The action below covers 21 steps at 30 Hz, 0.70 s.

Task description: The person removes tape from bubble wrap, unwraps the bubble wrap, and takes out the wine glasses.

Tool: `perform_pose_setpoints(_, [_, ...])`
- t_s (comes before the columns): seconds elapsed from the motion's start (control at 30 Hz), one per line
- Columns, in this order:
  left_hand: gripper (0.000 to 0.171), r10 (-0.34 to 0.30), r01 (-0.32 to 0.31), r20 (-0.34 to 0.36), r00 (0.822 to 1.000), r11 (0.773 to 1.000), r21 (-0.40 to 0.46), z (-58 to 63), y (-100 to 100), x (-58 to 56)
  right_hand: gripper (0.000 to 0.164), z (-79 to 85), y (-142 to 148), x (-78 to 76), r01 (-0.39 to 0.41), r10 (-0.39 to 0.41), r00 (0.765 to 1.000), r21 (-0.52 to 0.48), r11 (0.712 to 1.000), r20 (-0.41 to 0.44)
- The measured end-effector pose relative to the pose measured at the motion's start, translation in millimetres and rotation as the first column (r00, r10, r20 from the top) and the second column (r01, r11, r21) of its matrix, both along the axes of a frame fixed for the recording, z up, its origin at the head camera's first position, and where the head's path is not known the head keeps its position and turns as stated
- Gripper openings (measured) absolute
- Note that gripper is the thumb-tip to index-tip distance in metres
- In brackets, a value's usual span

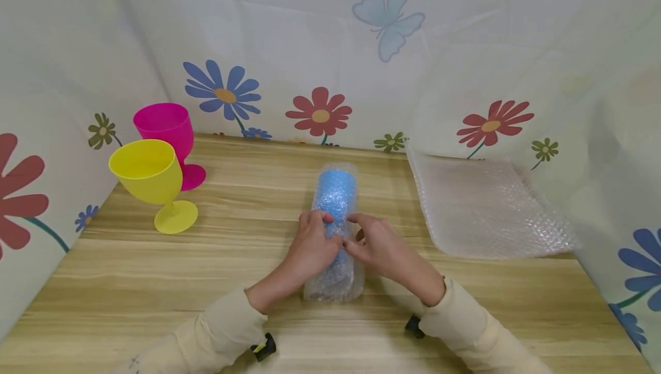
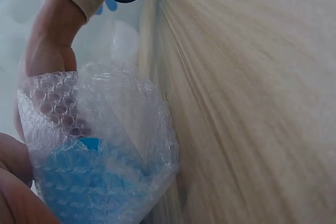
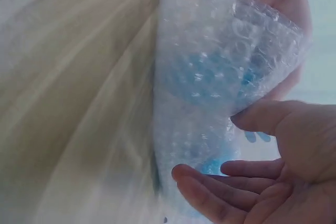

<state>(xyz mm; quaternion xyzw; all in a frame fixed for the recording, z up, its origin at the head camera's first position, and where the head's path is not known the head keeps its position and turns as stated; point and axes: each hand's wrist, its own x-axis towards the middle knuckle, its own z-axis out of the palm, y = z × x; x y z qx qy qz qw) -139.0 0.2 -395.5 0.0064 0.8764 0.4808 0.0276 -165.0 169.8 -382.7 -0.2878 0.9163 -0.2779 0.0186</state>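
Touching blue cylinder (image 1: 336, 189) in clear bubble wrap (image 1: 333, 290) with relaxed right hand (image 1: 383, 245). Likewise with left hand (image 1: 312, 248); cannot tell if gripping.

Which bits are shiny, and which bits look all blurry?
Head view: glints on the wrap and a pale bright patch on the table between the sleeves; left wrist view: more glints, soft table grain; right wrist view: table smeary at left, background pale and washed out.

Yellow goblet (image 1: 157, 186), pink goblet (image 1: 178, 135) behind it, both upright — bubble-wrap sheet (image 1: 480, 207) at right — flowered backdrop (image 1: 289, 35) beyond.
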Motion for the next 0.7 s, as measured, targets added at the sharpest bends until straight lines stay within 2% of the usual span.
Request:
perform_pose_setpoints(0.17, [0.035,0.004,-0.004,-0.006,1.0,1.0,-0.004,0.1,0.7,0.0,0.038,0.7,-2.2,1.2,-0.01,0.024,0.989,0.099,0.995,-0.143])
perform_pose_setpoints(0.33, [0.036,0.013,-0.014,-0.014,1.0,1.0,-0.011,-0.3,1.3,-0.4,0.018,-3.3,-6.2,4.0,-0.032,0.07,0.963,0.145,0.989,-0.261])
perform_pose_setpoints(0.43, [0.037,0.017,-0.017,-0.006,1.0,1.0,-0.016,0.7,0.9,-0.2,0.007,-4.3,-8.7,5.1,-0.031,0.08,0.95,0.164,0.986,-0.303])
perform_pose_setpoints(0.53, [0.038,0.016,-0.016,0.0,1.0,1.0,-0.014,1.1,0.5,-0.3,0.012,-5.0,-10.1,5.1,-0.025,0.075,0.948,0.161,0.987,-0.309])
perform_pose_setpoints(0.7, [0.039,0.014,-0.014,0.002,1.0,1.0,-0.009,0.3,-1.3,-0.9,0.034,-6.5,-9.3,3.0,-0.007,0.023,0.974,0.072,0.997,-0.227])
